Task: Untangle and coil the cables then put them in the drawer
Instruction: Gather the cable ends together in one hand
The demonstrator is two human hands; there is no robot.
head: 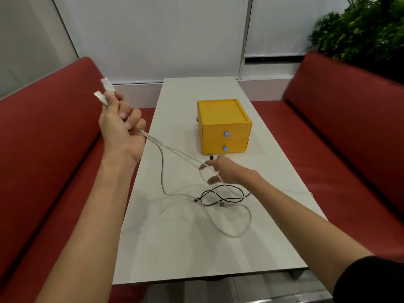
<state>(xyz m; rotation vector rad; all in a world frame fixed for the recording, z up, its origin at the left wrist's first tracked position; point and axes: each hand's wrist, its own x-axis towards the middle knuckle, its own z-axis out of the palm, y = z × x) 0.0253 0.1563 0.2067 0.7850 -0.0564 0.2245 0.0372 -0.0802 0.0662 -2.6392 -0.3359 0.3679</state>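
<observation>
White cables [162,171] loop slack across table [196,254] at centre, tangled with black cable [231,201]. Right hand [229,171], centre: fingers spread, blurred, touching white strands. Left hand [122,132], upper left: fingers curled round white cables, 2 plugs protruding. Yellow drawer box [225,127]: 2 drawers closed. Red sofas [54,149] either side.

Bright, even indoor light; soft shadows on table [196,248]; right hand [227,171] motion-blurred; wide-angle bending at frame edges.

drawer unit [224,125] behind cables [220,199], on table [175,248]
</observation>
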